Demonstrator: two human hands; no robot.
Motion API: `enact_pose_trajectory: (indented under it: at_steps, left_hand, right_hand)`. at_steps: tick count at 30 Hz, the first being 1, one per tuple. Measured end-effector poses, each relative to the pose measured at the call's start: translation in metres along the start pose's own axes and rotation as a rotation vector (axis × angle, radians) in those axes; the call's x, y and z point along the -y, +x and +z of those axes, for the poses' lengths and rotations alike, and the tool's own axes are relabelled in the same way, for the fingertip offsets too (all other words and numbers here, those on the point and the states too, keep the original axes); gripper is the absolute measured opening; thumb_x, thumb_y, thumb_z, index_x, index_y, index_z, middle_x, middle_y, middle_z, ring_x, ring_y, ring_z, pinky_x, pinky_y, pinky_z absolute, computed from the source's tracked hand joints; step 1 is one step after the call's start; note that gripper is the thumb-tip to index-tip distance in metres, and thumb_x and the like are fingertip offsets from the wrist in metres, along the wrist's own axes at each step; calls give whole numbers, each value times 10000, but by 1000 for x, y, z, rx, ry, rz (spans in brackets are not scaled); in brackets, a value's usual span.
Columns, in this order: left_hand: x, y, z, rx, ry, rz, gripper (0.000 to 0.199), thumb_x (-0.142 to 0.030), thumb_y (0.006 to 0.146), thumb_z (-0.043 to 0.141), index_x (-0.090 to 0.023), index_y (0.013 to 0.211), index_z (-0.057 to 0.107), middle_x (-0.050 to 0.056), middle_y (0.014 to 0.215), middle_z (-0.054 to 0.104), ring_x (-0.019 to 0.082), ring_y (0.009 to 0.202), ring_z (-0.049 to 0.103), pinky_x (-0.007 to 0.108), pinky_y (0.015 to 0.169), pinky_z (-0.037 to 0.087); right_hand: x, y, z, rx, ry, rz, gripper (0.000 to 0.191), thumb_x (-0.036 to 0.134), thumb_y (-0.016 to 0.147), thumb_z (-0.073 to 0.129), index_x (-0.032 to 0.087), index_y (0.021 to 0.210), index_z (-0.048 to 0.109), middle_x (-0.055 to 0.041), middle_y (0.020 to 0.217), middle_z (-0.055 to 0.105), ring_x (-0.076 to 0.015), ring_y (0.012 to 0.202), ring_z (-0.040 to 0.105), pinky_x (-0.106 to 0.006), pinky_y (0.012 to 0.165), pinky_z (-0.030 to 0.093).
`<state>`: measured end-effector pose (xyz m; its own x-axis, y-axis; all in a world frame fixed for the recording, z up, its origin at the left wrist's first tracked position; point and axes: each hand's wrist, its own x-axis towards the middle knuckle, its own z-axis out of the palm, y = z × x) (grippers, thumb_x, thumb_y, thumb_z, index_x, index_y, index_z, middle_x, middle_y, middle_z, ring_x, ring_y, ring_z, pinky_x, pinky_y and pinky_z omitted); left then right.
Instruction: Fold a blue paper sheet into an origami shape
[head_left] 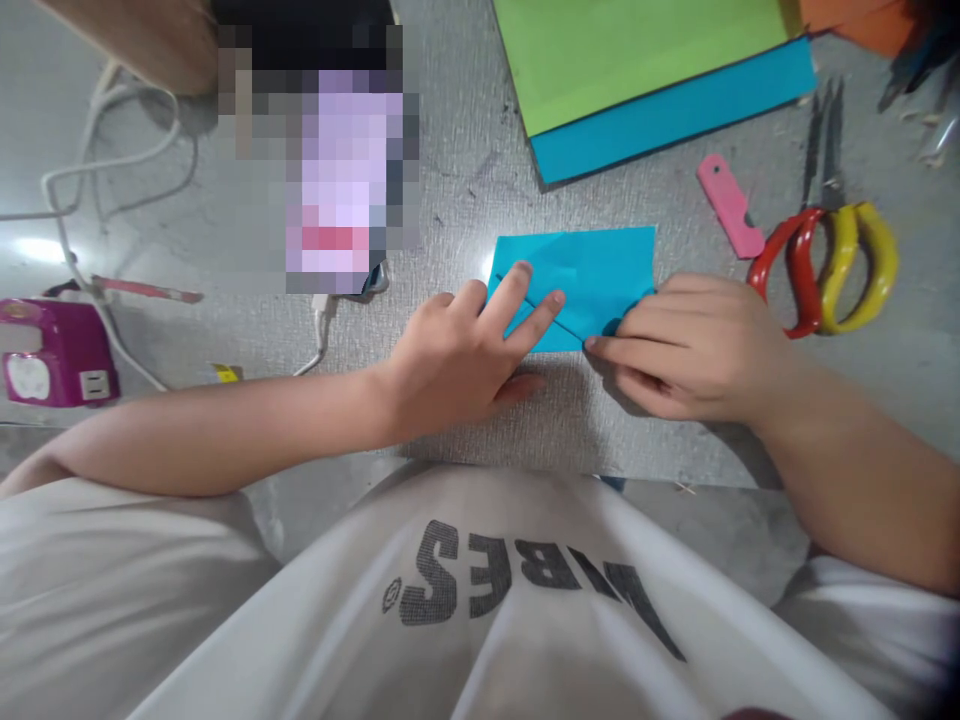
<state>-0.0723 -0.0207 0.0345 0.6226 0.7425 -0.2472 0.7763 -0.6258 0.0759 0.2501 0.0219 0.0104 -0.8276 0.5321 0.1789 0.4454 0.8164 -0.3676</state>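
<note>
A small blue sheet of paper (600,265) lies on the grey table in front of me. A thin dark slanting line, perhaps a fold edge, crosses its lower left part. My left hand (480,340) rests on the paper's left side, index and middle fingers apart and stretched over that line, thumb below the near edge. My right hand (690,345) is at the paper's lower right corner with its fingers bent together on it. One fingertip touches the right end of the dark line. The right thumb is hidden.
Scissors (821,260) with red and yellow handles and a pink folding cutter (729,205) lie at right. Green paper (645,60) overlaps blue paper (675,110) behind. A blurred-out phone-like device (341,180) has a white cable (322,330). A purple socket box (60,350) stands left.
</note>
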Motion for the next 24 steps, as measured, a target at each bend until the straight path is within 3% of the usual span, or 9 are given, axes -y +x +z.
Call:
enact_pose_trajectory:
  at_steps: [4,10,14,16,19,24]
  left_hand:
    - [1,-1,3,-21,-21,6,930,-541,1213,694,-330,2069,398,242,2078,478,430,1355,822,576,979,740]
    - [4,-5,9,-94,-85,22,1042,-558,1160,748,-339,2088,327,230,2071,501,454,1423,807,599,1008,757]
    - [4,-3,8,-60,-102,9,1005,-581,1162,757,-337,2065,391,233,2084,473,463,1421,814,602,1012,747]
    - [4,-3,8,-56,-103,4,992,-591,1169,757,-335,2059,403,237,2082,474,463,1425,816,609,1027,747]
    - [3,-4,6,-80,-100,11,957,-550,1190,770,-315,2049,420,239,2079,485,480,1509,797,657,1124,737]
    - [2,-6,7,-161,-104,75,878,-374,1243,696,-302,2064,392,167,2136,407,514,1880,575,800,1418,584]
  right_hand:
    - [-1,-3,-6,10,-23,-155,292,171,1120,731,308,869,787,13,750,657,-229,717,531,-466,737,420]
    - [6,-1,-8,26,10,-30,226,262,1116,735,338,931,839,-10,774,738,-252,698,564,-496,702,413]
    - [7,0,-7,-20,9,-76,324,249,1124,749,307,807,722,8,709,680,-228,674,526,-482,705,411]
    - [7,0,-6,-53,-12,-96,255,262,1130,758,308,881,785,12,746,716,-222,683,539,-465,708,421]
    - [7,0,-3,-73,-81,-114,189,303,1179,763,290,1040,891,8,780,753,-216,694,572,-449,711,418]
    - [10,1,1,58,-113,-34,304,370,1248,701,294,1031,900,-16,828,783,-242,784,637,-466,774,388]
